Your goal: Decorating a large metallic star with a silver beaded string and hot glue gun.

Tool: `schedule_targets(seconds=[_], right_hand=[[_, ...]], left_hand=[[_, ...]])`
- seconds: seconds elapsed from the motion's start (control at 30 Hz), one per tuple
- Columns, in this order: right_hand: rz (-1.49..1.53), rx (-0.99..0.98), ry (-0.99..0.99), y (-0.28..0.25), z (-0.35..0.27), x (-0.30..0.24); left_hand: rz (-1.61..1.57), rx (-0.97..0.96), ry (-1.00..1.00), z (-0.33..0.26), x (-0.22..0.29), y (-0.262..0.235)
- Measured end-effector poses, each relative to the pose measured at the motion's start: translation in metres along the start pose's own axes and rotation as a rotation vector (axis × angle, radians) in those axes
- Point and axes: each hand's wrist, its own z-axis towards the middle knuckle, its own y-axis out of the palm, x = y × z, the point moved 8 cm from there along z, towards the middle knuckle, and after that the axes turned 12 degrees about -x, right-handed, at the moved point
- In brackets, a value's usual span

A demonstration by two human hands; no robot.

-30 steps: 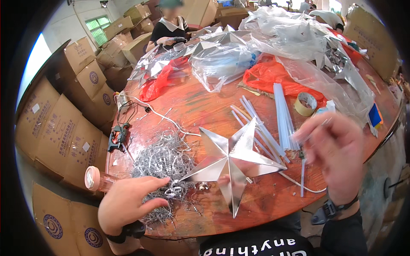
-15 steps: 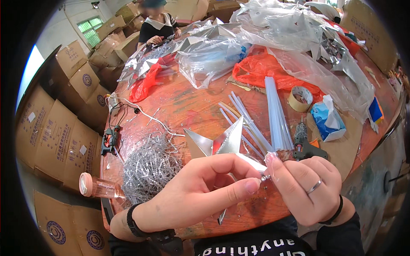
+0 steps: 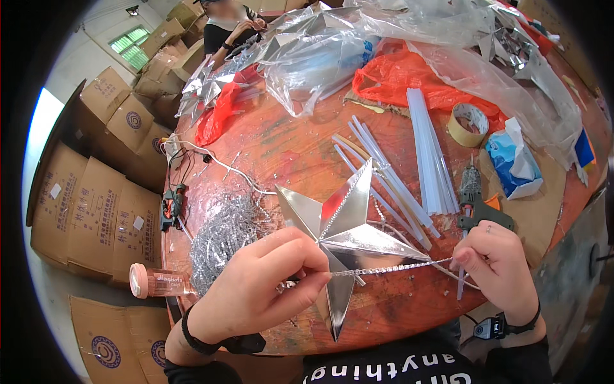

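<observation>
A thin silver bead trim (image 3: 377,269) is stretched between my two hands. My left hand (image 3: 272,278) pinches one end, and my right hand (image 3: 495,265) grips the other with its fingers curled. Just under the strand lies a shiny silver five-pointed star (image 3: 348,238), with a similar trim along the ridge of its upper point. My left hand covers the star's left lower part. To the left of the star sits a tangled heap of silver trim (image 3: 227,240). A dark green glue gun (image 3: 481,208) rests beyond my right hand.
Long translucent glue sticks (image 3: 432,157) lie behind the star. To the right are a tape roll (image 3: 467,124) and a blue-white tissue pack (image 3: 513,160). Plastic bags (image 3: 313,77) cover the far side. Another glue gun (image 3: 171,208) and a pink-lidded jar (image 3: 153,281) stand left. A person (image 3: 225,32) works opposite.
My hands have moved apart from their pinch close together, and the trim is now drawn out between them. The star shows more fully. Across the table, the person's hands have risen.
</observation>
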Motion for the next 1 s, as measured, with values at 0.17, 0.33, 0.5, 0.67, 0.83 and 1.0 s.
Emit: schedule_targets(seconds=[0.17, 0.33, 0.5, 0.67, 0.83, 1.0], right_hand=[[0.208, -0.106, 0.078, 0.018, -0.006, 0.024], [0.355, -0.069, 0.196, 0.02, -0.008, 0.035], [0.433, -0.105, 0.192, 0.027, -0.006, 0.037], [0.347, -0.108, 0.093, 0.032, -0.001, 0.03], [0.336, -0.089, 0.113, 0.029, -0.002, 0.033], [0.345, -0.085, 0.119, 0.03, -0.001, 0.038]], left_hand=[[-0.008, -0.04, -0.086, 0.002, -0.019, 0.01], [-0.149, -0.022, -0.188, 0.002, -0.037, 0.01], [-0.374, 0.045, -0.431, -0.002, -0.064, 0.012], [-0.295, -0.027, -0.557, 0.004, -0.077, 0.011], [-0.261, -0.083, -0.543, 0.009, -0.082, 0.012], [-0.519, -0.058, -0.571, 0.005, -0.094, 0.016]])
